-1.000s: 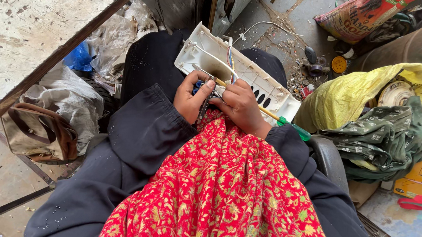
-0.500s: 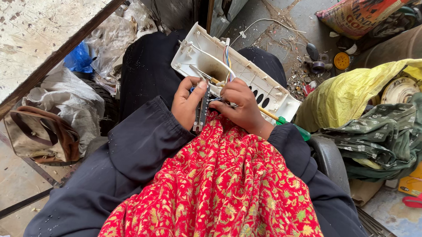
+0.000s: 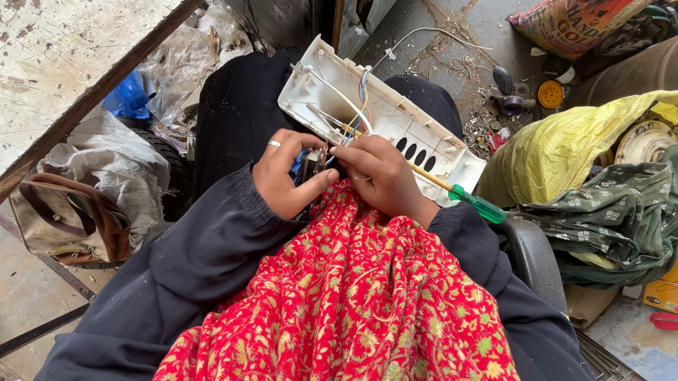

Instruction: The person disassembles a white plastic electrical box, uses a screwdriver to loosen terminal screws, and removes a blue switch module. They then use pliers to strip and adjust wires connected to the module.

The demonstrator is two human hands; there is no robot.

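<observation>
White plastic casing [image 3: 404,128] sitting open-side-up across the lap, tilted against the knees, slotted along one edge, with thin coloured wires [image 3: 361,99] running through the inside down toward the hands. Probably light and fairly stiff, but thin-walled and a bit brittle at the clips, so best gripped by the long rims and not by the wires, which look soft and easy to yank loose. Left hand [image 3: 290,172], ring on one finger, curled around a small dark part [image 3: 312,166] right at the near edge of the casing; fingers mostly closed, pinching it, though hard to tell exactly what it is. Right hand [image 3: 382,176] closed too, fingertips meeting the left ones over that same part, with a screwdriver [image 3: 455,192] tucked under it, yellowish shaft and clear green handle poking out toward the right. Smooth glossy handle, likely slippery. Below all that, a red floral shawl [image 3: 348,315], soft and draped, over dark sleeves. Further out: crumpled yellow sack [image 3: 566,144], green patterned cloth [image 3: 623,221], brown bag [image 3: 63,218] on the floor at left, clear plastic sheeting [image 3: 101,155], and bits of scrap scattered over the concrete.
</observation>
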